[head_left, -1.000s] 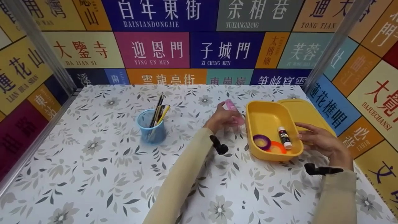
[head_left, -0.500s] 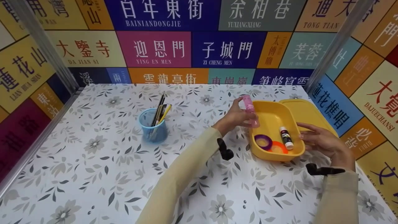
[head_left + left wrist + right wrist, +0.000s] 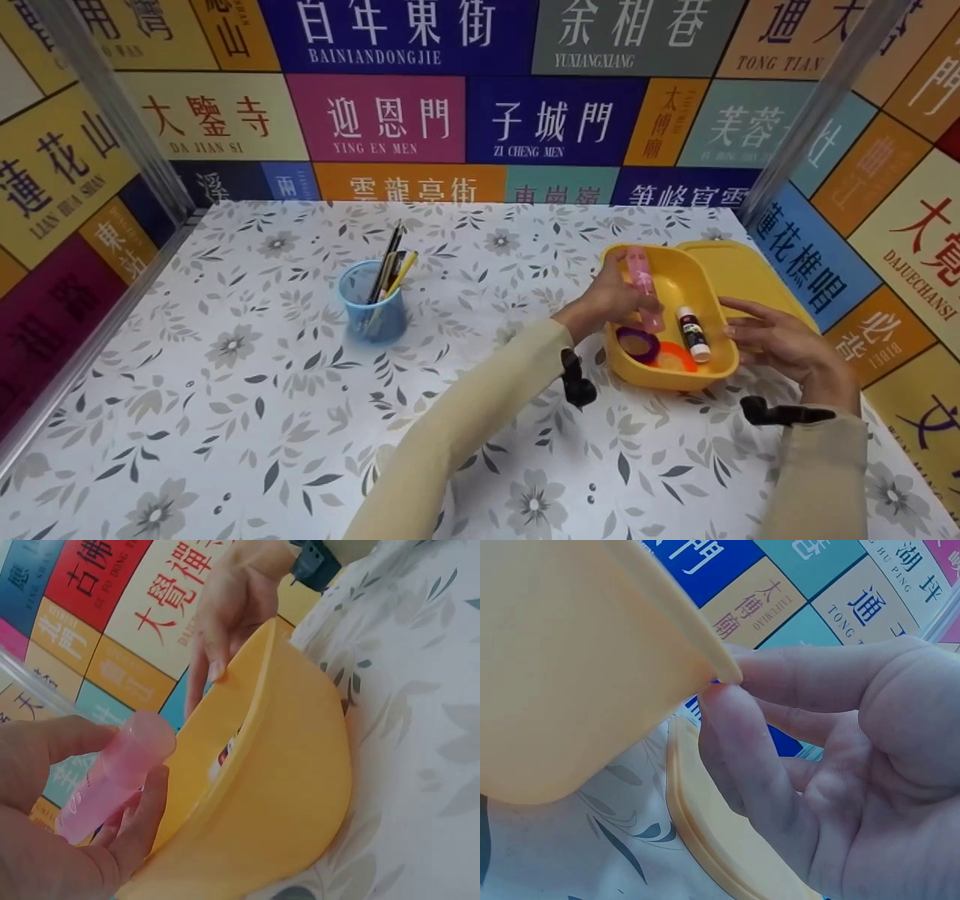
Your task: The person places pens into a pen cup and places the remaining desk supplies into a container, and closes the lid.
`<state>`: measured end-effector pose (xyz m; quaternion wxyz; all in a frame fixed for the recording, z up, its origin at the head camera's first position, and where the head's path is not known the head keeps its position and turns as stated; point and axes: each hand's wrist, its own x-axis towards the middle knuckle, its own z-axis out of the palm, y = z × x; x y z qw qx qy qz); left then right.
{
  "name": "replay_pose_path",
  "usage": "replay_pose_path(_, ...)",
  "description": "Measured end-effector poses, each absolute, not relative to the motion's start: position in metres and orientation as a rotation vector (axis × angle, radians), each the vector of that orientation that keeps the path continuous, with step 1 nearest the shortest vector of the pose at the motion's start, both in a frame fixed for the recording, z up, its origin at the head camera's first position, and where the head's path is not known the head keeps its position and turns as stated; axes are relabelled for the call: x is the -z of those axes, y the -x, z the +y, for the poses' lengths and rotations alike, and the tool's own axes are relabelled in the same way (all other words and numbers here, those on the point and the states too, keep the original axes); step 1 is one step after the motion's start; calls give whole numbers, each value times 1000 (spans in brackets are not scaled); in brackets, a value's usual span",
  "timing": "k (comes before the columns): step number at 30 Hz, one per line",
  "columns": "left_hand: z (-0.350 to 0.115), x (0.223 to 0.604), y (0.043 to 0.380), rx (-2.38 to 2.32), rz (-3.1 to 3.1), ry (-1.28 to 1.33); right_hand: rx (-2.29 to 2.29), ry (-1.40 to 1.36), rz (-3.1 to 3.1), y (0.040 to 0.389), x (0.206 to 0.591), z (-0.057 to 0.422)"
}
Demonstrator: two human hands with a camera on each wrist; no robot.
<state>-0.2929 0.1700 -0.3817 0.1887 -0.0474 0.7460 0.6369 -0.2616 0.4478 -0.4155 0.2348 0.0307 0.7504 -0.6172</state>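
In the head view, my left hand holds a pink translucent cylinder inside the left part of the yellow box. Thumb and fingers grip its sides in the left wrist view, where one rounded pink end sticks out. My right hand is at the box's right side. The right wrist view shows its thumb and a finger pinching the box rim. Inside the box lie a purple ring, an orange ring and a black-and-white glue stick.
A yellow lid lies flat behind the box on its right. Further left stands a blue cup with brushes and a yellow pencil. Printed wall panels close off the back and sides of the flower-patterned table.
My left hand has carried the pink cylinder rightward from beside the box, over its left rim and into it. The right hand has stayed at the box's right side.
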Motion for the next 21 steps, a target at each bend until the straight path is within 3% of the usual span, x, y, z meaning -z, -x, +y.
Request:
replay_pose_path(14, 206, 388, 272, -1523, 2148, 260, 1687, -62, 2088, 261, 416, 448)
replay_pose_path(21, 213, 394, 266, -1386, 2265, 187, 1691, -60, 2085, 260, 415, 448)
